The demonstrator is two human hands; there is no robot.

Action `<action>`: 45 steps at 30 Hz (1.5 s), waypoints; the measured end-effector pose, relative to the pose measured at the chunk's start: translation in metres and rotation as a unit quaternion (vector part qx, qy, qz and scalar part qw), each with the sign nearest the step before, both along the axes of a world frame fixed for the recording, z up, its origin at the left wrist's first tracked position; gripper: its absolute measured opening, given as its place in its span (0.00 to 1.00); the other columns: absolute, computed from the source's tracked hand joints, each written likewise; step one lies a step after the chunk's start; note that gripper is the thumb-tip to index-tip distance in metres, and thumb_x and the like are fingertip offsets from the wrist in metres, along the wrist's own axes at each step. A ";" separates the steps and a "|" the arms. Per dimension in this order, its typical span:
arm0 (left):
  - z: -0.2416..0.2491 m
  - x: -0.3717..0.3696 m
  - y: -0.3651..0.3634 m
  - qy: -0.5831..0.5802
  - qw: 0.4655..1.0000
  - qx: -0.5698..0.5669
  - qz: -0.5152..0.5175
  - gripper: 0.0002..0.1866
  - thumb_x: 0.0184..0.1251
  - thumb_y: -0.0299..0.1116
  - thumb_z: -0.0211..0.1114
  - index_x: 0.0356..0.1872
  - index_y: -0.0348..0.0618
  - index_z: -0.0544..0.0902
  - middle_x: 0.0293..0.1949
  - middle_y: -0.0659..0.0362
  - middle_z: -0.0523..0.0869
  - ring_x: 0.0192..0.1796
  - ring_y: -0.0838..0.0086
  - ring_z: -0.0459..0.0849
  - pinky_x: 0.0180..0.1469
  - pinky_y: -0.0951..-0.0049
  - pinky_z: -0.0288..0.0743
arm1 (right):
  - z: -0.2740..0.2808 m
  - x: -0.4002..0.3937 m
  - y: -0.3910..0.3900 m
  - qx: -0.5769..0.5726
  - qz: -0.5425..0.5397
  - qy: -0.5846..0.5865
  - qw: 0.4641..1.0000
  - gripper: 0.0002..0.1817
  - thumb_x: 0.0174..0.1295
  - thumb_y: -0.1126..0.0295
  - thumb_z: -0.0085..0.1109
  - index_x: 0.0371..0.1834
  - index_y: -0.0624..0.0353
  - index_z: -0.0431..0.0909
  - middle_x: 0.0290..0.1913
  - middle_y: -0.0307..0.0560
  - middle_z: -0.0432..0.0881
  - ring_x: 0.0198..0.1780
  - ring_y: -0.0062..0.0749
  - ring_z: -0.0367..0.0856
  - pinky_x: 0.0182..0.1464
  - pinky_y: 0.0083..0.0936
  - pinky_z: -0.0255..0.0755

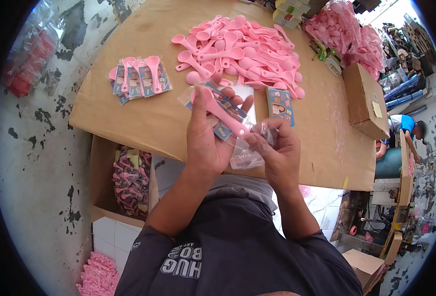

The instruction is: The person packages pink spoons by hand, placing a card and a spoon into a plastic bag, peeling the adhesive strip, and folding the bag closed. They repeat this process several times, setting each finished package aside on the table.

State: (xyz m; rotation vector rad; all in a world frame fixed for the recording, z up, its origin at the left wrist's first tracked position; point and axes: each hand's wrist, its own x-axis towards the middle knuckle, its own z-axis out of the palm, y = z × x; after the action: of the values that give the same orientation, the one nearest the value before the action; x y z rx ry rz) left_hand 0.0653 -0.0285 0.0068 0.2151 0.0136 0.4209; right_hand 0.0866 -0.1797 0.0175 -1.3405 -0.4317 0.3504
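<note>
A pink spoon [223, 115] with a printed blue card [223, 131] beneath it rests in my left hand [205, 143], whose thumb presses on the spoon. My right hand [281, 154] pinches a clear plastic bag [246, 159] near the end of the spoon's handle. How far the spoon and card sit inside the bag is hard to make out. Just beyond my hands lies a stack of printed cards [280, 109], with clear white sheets or bags [246, 92] to its left. A large heap of loose pink spoons [250, 56] lies farther back.
Bagged spoons with cards [141, 78] lie on the table's left side. A cardboard box [366, 101] stands at the right edge, below bags of pink items [343, 32]. Under the table, an open carton [129, 182] holds packed spoons. Another person [405, 126] bends at far right.
</note>
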 end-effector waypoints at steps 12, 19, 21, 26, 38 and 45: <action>-0.001 -0.003 0.016 0.035 0.994 0.002 -0.105 0.20 0.83 0.37 0.56 0.68 0.40 0.71 0.54 0.55 0.85 0.58 0.65 0.86 0.72 0.51 0.76 | 0.012 0.017 -0.019 -0.070 -0.029 -0.446 0.892 0.14 0.56 0.72 0.77 0.45 0.58 0.86 0.57 0.54 0.81 0.59 0.40 0.78 0.61 0.34 0.71; 0.022 -0.003 0.020 0.015 0.977 0.017 -0.212 0.23 0.84 0.41 0.53 0.70 0.35 0.69 0.68 0.45 0.77 0.71 0.56 0.77 0.73 0.53 0.74 | 0.025 0.040 -0.029 -0.123 -0.059 -0.428 0.894 0.17 0.56 0.79 0.69 0.50 0.55 0.88 0.68 0.57 0.79 0.72 0.52 0.72 0.73 0.46 0.64; 0.021 -0.004 0.014 0.009 0.969 0.016 -0.245 0.25 0.84 0.43 0.52 0.71 0.35 0.68 0.69 0.44 0.76 0.71 0.56 0.77 0.73 0.54 0.74 | 0.032 0.034 -0.017 -0.252 -0.056 -0.519 0.815 0.23 0.54 0.81 0.68 0.54 0.48 0.88 0.70 0.53 0.77 0.75 0.54 0.69 0.74 0.46 0.65; 0.011 -0.011 0.003 0.017 0.952 -0.004 -0.307 0.27 0.83 0.44 0.54 0.73 0.38 0.67 0.69 0.44 0.76 0.70 0.57 0.77 0.69 0.57 0.78 | 0.026 0.036 -0.004 -0.173 -0.012 -0.566 0.806 0.18 0.53 0.81 0.66 0.44 0.48 0.92 0.68 0.53 0.79 0.75 0.54 0.70 0.72 0.45 0.67; 0.027 -0.018 -0.002 0.057 0.915 0.386 -0.105 0.26 0.78 0.31 0.64 0.71 0.34 0.69 0.56 0.49 0.88 0.55 0.77 0.86 0.55 0.77 0.81 | 0.022 0.027 -0.012 -0.063 -0.016 -0.153 0.986 0.27 0.65 0.77 0.71 0.65 0.61 0.70 0.34 0.36 0.84 0.35 0.13 0.79 0.40 0.15 0.72; 0.026 -0.022 -0.011 0.119 0.883 0.452 -0.045 0.21 0.78 0.29 0.63 0.68 0.39 0.77 0.43 0.54 0.92 0.41 0.82 0.88 0.46 0.80 0.81 | 0.025 0.031 -0.014 -0.150 -0.166 -0.291 0.930 0.25 0.61 0.75 0.73 0.61 0.60 0.76 0.44 0.43 0.87 0.43 0.26 0.83 0.46 0.24 0.77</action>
State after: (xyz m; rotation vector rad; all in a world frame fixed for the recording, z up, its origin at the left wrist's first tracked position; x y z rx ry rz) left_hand 0.0436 -0.0392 0.0330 1.1897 0.0482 0.2793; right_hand 0.1177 -0.1941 0.0430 -1.7862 -0.6442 -0.2905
